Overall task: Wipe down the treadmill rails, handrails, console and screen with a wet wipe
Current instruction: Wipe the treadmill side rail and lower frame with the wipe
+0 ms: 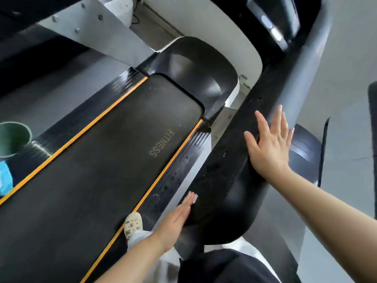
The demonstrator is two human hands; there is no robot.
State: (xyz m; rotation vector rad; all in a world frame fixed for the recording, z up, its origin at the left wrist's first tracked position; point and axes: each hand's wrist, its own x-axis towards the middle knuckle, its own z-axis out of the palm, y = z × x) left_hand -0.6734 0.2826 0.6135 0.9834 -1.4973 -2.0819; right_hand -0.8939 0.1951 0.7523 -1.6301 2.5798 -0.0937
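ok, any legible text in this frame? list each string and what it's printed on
"FITNESS": pale letters on the black treadmill belt, reading sideways near the front end.
Console screen, top right: lit patches only, too blurred to read.
Blue packet at the left edge: no legible print.
Nothing readable on the black handrail under the hands.

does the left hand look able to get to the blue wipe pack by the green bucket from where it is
Probably not without stepping over. The left hand lies flat against the black handrail, while the blue pack sits beside the green bucket across the whole belt. Nothing blocks the way.
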